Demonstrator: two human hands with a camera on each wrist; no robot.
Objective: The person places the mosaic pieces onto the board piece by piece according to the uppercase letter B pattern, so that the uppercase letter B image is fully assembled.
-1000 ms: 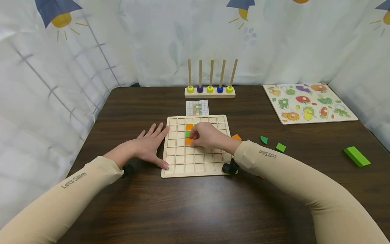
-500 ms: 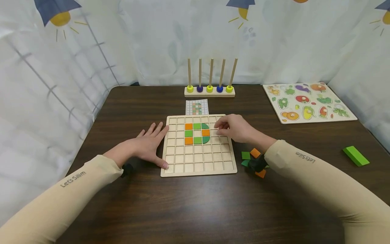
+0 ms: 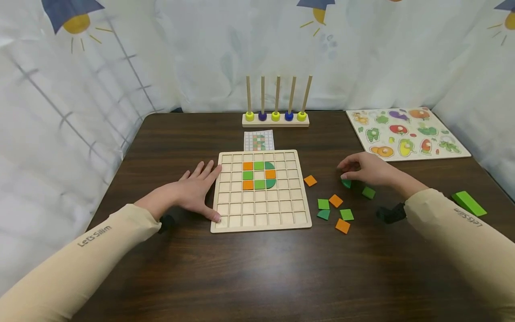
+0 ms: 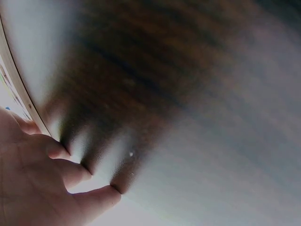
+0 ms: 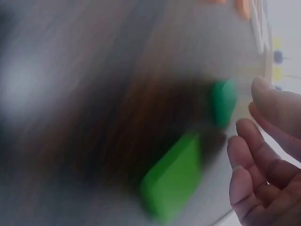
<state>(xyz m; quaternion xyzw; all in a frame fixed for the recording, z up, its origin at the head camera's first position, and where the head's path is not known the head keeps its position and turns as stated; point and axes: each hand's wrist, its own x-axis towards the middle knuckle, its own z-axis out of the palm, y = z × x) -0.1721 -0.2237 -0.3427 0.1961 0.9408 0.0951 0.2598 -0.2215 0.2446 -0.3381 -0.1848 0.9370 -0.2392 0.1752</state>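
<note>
A wooden grid board [image 3: 260, 207] lies flat, the left hand [image 3: 195, 192] touching its nine-o'clock edge; eight orange and green tiles [image 3: 259, 184] ring one cell toward twelve. At three o'clock, a dark-green quarter-circle [image 3: 346, 184] lies beside the right hand [image 3: 368, 169].

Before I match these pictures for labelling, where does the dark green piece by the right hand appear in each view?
Head: right of centre, the dark green piece shows just below the right hand.
Left wrist: not in it.
Right wrist: right of centre, left of the hand.
Shared landmark, head and right wrist only: the light green tile nearby, lower left of it in the wrist view.
</note>
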